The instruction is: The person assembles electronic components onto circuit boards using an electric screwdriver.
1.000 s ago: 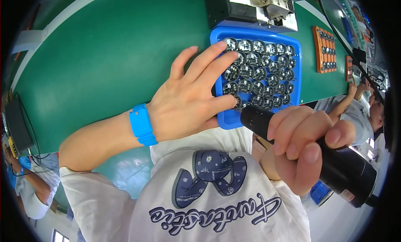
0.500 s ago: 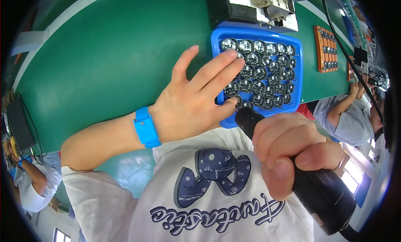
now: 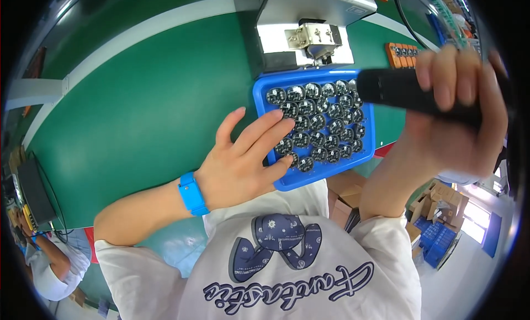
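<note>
My left hand (image 3: 234, 163), with a blue strap (image 3: 192, 193) round its wrist, lies over the left side of a blue tray (image 3: 259, 96). Its fingers are spread, the tips resting at the round, dark parts with clear glossy tops (image 3: 317, 122) that fill the tray in rows. Up at the right, my right hand (image 3: 458, 105) is wrapped round a black electric screwdriver (image 3: 395, 85), somewhat blurred. The tool's front end passes over the tray's upper right corner and hides some parts there. Its tip cannot be made out.
Directly behind the tray stands a machine (image 3: 306, 44) with a metal fixture. An orange holder (image 3: 402, 54) with small parts sits farther right on the green table (image 3: 149, 99). Cardboard boxes (image 3: 441, 204) and blue bins (image 3: 433, 240) are at lower right. Another person (image 3: 55, 265) is at far left.
My right hand has lifted the electric screwdriver from the tray's near right corner up and away to the right. My left hand keeps its place at the tray while the view has shifted.
</note>
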Tool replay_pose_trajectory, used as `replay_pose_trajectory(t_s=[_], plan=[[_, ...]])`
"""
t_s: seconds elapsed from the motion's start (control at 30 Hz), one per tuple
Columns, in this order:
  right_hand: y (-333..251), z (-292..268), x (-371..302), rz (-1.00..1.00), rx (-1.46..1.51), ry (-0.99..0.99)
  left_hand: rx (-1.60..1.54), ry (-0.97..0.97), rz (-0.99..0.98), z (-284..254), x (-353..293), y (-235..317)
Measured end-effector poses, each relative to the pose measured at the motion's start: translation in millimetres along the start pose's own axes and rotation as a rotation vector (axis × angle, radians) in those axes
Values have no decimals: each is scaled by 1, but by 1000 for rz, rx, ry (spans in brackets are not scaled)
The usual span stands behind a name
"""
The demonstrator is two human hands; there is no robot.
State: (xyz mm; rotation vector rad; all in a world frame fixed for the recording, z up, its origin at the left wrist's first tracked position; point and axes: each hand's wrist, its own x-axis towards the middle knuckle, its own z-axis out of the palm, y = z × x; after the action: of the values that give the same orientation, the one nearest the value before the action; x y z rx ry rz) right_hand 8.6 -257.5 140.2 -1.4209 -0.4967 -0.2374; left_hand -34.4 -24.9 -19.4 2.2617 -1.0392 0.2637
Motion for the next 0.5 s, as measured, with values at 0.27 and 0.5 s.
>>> replay_pose_trajectory(t_s=[0.27,0.5], plan=[[4,-3,15,62,32,68,35,84,40,4,1,1],[3,0,11,141,57,116,44,106,38,8,0,1]])
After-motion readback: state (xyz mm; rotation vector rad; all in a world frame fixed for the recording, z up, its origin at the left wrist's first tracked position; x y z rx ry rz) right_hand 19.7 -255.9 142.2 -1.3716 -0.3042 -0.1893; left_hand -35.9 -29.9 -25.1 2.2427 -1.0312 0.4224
